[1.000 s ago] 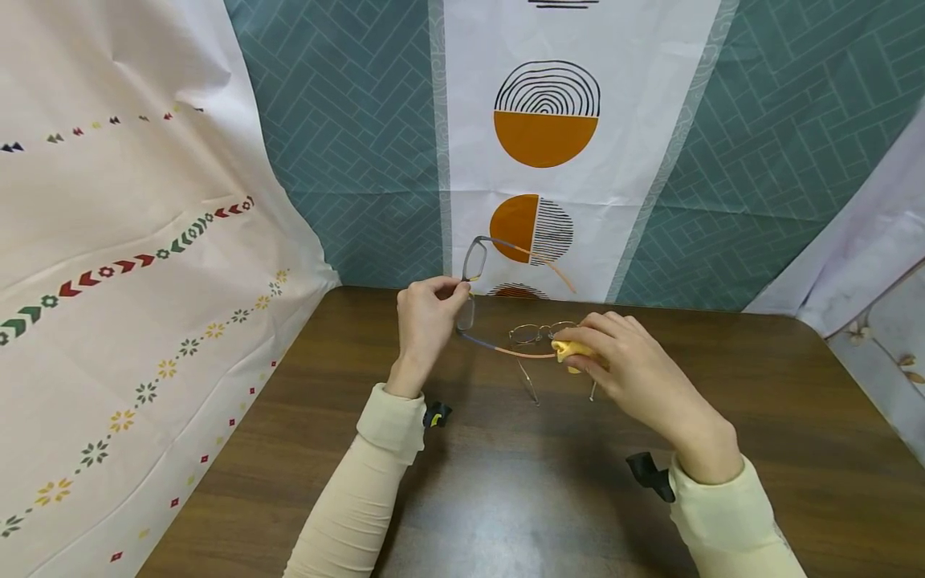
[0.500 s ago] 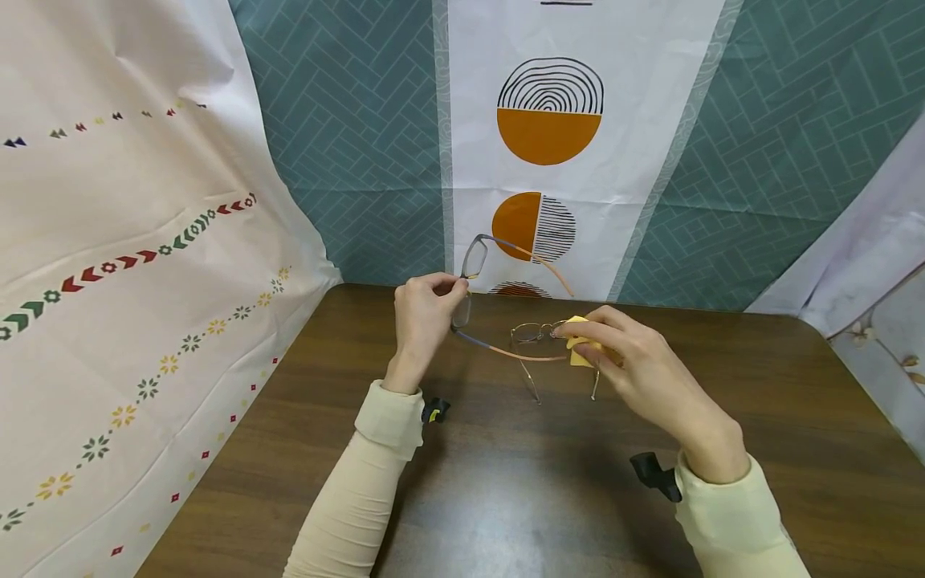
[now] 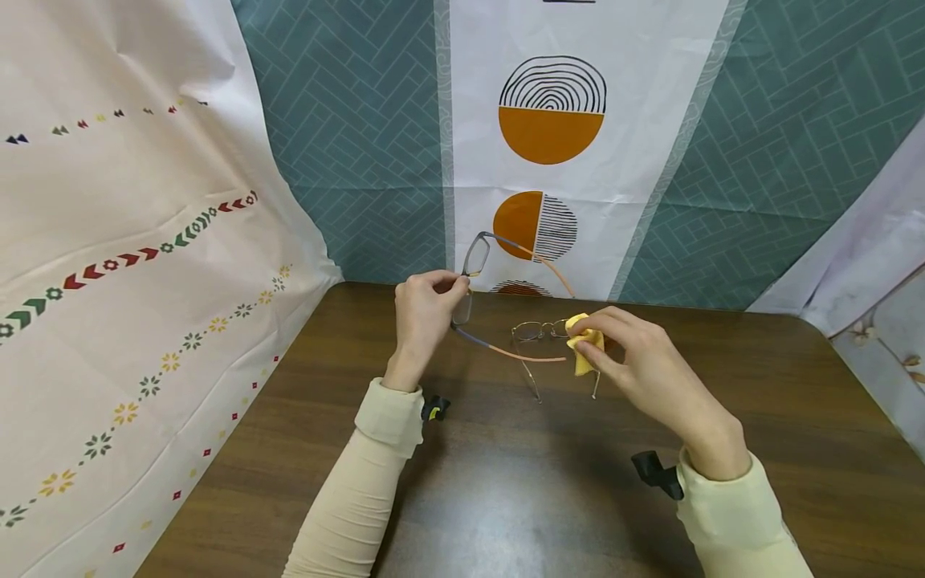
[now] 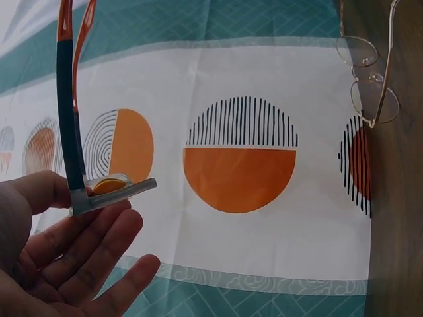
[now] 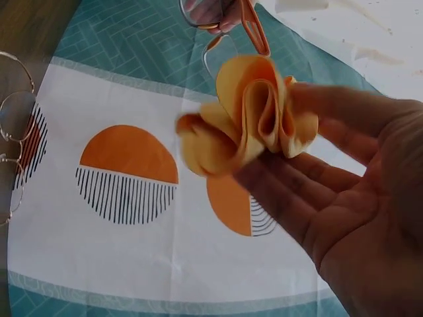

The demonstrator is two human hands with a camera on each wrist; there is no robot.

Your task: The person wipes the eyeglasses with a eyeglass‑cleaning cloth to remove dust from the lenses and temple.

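My left hand pinches a pair of eyeglasses at the middle of the frame, between thumb and fingers. The glasses are held up on their side, and their blue and orange temples point right. In the left wrist view the dark temple rises from the frame beside the thumb. My right hand pinches a bunched yellow cloth just past the tip of the lower temple. Folds of the cloth stand out between thumb and fingers in the right wrist view.
A second pair of glasses with thin gold rims lies on the brown wooden table, behind and below the cloth. A patterned curtain hangs along the back edge. White printed fabric drapes down the left side.
The right hand has shifted slightly right, and the cloth has come off the lower temple's tip. The cloth now hangs more loosely. The left hand and its glasses have barely moved.
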